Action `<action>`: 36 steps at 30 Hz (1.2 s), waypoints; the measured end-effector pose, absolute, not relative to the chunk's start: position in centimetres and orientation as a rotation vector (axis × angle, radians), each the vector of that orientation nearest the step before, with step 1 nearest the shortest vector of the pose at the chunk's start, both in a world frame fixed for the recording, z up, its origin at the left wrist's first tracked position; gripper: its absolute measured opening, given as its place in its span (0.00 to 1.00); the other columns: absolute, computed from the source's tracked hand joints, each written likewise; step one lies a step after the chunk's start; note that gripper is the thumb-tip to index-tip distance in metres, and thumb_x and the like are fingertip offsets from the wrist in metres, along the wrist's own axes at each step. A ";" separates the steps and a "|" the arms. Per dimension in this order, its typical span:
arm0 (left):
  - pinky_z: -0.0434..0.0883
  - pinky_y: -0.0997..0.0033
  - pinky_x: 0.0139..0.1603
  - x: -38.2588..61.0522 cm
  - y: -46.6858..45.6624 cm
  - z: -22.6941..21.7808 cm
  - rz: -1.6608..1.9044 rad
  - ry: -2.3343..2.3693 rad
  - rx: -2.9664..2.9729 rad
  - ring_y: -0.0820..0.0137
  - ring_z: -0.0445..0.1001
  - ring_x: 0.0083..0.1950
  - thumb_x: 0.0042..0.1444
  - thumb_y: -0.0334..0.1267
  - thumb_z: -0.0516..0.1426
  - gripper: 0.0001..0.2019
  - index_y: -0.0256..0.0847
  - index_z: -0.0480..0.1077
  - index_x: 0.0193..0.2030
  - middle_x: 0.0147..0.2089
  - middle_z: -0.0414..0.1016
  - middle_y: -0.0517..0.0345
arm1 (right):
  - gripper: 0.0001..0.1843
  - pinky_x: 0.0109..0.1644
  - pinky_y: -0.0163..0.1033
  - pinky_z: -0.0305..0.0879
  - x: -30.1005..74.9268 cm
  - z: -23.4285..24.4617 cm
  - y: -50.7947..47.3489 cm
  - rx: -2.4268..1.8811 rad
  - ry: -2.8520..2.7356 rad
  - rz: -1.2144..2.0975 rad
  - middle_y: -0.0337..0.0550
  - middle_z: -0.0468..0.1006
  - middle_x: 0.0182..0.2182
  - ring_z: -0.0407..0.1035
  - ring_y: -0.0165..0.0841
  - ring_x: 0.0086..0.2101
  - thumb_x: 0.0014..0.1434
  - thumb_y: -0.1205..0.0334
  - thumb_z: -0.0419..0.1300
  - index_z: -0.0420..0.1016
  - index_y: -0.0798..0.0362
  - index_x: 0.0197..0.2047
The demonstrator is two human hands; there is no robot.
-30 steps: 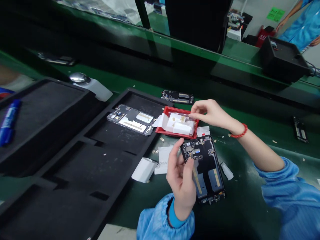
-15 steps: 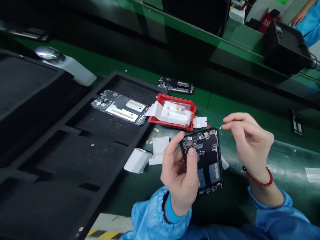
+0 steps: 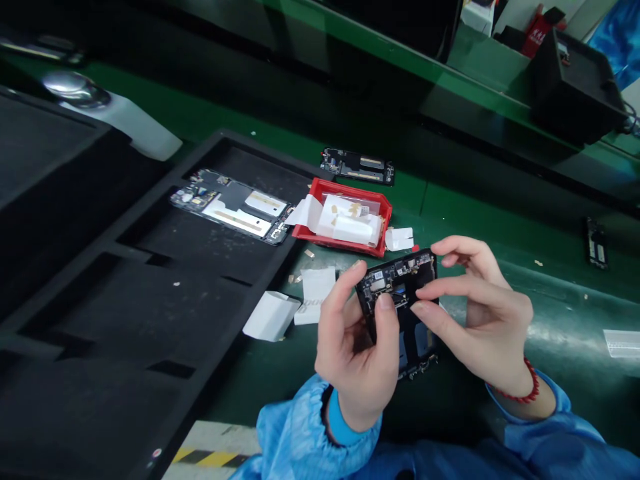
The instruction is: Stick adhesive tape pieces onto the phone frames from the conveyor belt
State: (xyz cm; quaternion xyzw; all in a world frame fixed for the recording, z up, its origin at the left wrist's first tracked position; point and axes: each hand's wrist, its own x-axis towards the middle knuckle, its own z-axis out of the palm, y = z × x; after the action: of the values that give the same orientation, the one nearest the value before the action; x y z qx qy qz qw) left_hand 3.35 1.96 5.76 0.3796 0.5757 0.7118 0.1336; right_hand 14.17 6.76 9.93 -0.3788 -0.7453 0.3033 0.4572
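My left hand [image 3: 357, 347] grips an opened phone [image 3: 410, 317] by its left edge, thumb on the inner parts and fingers behind. The phone is tilted, its circuit board showing at the top and grey-blue panels lower down. Over the phone's right side is my right hand [image 3: 480, 313], its thumb and index fingertips nearly together above the dark middle area. Whatever is between those tips is too small or hidden to make out. Another finger of that hand reaches the phone's top right corner.
A red bin [image 3: 340, 247] holds white papers with tan bits. Left of it, a second opened phone [image 3: 235, 207] lies on a black foam tray [image 3: 200, 267]. Another phone [image 3: 357, 165] lies behind the bin. White paper pieces [image 3: 273, 317] and a black box [image 3: 575, 87] are also there.
My right hand has moved left and down, from beside the phone to over it. The small white bit seen at its fingertips before no longer shows. My left hand keeps its hold.
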 end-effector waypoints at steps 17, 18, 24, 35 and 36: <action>0.82 0.76 0.39 3.9 1.7 6.1 2.134 1.757 1.084 0.71 0.85 0.39 0.62 0.26 0.61 0.22 0.46 0.74 0.61 0.48 0.84 0.59 | 0.07 0.54 0.49 0.74 12.4 9.0 6.0 -0.983 -1.656 0.785 0.48 0.73 0.52 0.73 0.38 0.49 0.57 0.73 0.67 0.80 0.51 0.32; 0.82 0.76 0.40 4.0 1.7 6.1 2.145 1.762 1.071 0.71 0.85 0.39 0.62 0.26 0.62 0.21 0.45 0.74 0.61 0.48 0.84 0.58 | 0.07 0.53 0.49 0.74 12.2 9.0 5.9 -0.989 -1.637 0.783 0.48 0.74 0.51 0.73 0.38 0.48 0.57 0.73 0.67 0.80 0.51 0.32; 0.81 0.79 0.38 4.2 1.8 6.4 2.178 1.728 1.031 0.75 0.84 0.35 0.62 0.27 0.62 0.20 0.46 0.75 0.60 0.45 0.85 0.61 | 0.08 0.49 0.48 0.75 11.5 9.1 5.6 -1.005 -1.576 0.779 0.48 0.74 0.49 0.74 0.37 0.45 0.56 0.74 0.67 0.79 0.50 0.31; 0.82 0.77 0.36 4.0 2.0 6.5 2.126 1.814 1.050 0.71 0.85 0.33 0.57 0.25 0.65 0.22 0.43 0.75 0.58 0.42 0.86 0.60 | 0.11 0.59 0.55 0.73 12.3 8.7 5.1 -0.948 -1.622 0.794 0.48 0.75 0.56 0.73 0.43 0.54 0.59 0.74 0.65 0.84 0.47 0.39; 0.82 0.77 0.35 3.9 1.9 6.5 2.123 1.815 1.060 0.71 0.85 0.33 0.58 0.25 0.65 0.21 0.42 0.75 0.58 0.41 0.86 0.59 | 0.12 0.60 0.56 0.73 12.5 8.8 5.0 -0.939 -1.640 0.797 0.48 0.75 0.57 0.73 0.43 0.56 0.60 0.74 0.64 0.84 0.47 0.40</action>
State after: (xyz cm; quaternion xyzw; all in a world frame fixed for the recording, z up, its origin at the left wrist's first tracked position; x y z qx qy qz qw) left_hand 3.94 1.95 6.47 0.3537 0.6058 0.7085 0.0773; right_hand 12.51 5.05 8.78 -0.3912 -0.6837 0.3324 0.5186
